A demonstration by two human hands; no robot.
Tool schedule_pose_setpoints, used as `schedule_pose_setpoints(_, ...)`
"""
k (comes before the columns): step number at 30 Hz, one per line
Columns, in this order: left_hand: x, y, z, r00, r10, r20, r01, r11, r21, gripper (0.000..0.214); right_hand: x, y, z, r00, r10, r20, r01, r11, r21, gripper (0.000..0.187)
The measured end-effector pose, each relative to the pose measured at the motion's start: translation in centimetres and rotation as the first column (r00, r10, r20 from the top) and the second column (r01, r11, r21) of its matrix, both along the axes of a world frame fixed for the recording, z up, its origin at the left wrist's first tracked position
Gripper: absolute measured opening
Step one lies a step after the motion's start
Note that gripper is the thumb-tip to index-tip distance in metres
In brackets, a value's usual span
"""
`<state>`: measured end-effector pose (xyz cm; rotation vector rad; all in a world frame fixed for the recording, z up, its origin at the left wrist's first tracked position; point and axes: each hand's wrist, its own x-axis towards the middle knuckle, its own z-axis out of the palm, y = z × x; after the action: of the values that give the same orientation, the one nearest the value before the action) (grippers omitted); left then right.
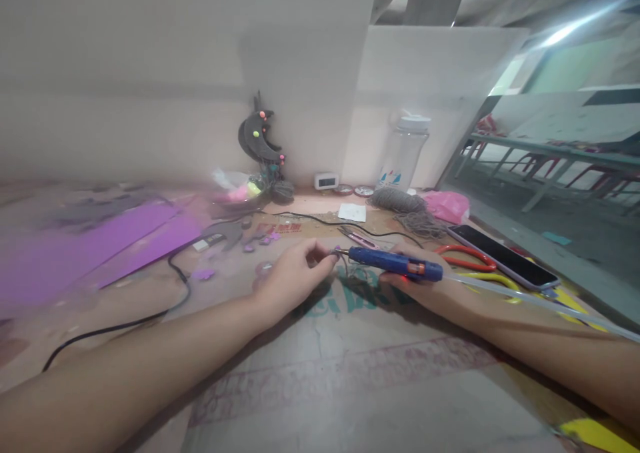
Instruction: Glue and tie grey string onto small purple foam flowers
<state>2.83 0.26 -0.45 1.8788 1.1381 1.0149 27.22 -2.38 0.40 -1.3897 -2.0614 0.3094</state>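
Note:
In the middle of the table, my left hand [295,269] is closed in a pinch on a small purple piece [337,248], mostly hidden by the fingers. My right hand [413,283] is wrapped round a blue glue gun [385,261], whose metal nozzle points left and meets the purple piece or lies very close to it. A long translucent glue stick [530,298] runs out of the gun's back over my right forearm. Small purple flower cutouts [203,275] lie left of my left hand. A thin grey strand hangs below the nozzle.
Purple sheets [150,243] and a black cable [181,283] lie left. Scissors with a red and yellow handle [467,258], a phone [505,256] and grey yarn [397,200] are right. A clear bottle [404,149], small clock [326,181] and dark crescent ornament [261,139] stand behind.

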Motion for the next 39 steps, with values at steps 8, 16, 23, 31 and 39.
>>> schedule_pose_setpoints(8,-0.03,-0.16,0.26,1.0,0.003,-0.016,-0.003,1.0,-0.003,0.018,-0.32,-0.34,0.25,0.999,0.029,-0.032,-0.029,0.999,0.026,0.014)
schedule_pose_setpoints(16,0.0,0.09,-0.1,1.0,-0.015,0.005,0.015,1.0,-0.01,0.02,-0.26,-0.07,0.03,1.0,-0.024,-0.009,0.025,0.998,0.055,0.017)
schedule_pose_setpoints(23,-0.11,0.15,-0.34,1.0,-0.021,0.009,0.021,1.0,-0.004,0.022,-0.35,-0.45,0.39,0.999,-0.035,-0.029,0.035,0.999,-0.002,0.018)
schedule_pose_setpoints(31,-0.1,0.26,-0.54,1.0,-0.026,0.016,0.027,0.999,-0.02,0.024,-0.3,-0.21,0.14,0.997,-0.077,0.029,0.076,0.996,0.044,0.021)
schedule_pose_setpoints(39,-0.14,0.12,-0.2,1.0,-0.003,0.014,0.004,1.0,-0.026,0.023,-0.07,-0.23,0.25,0.997,-0.067,0.037,0.065,0.997,0.045,0.022)
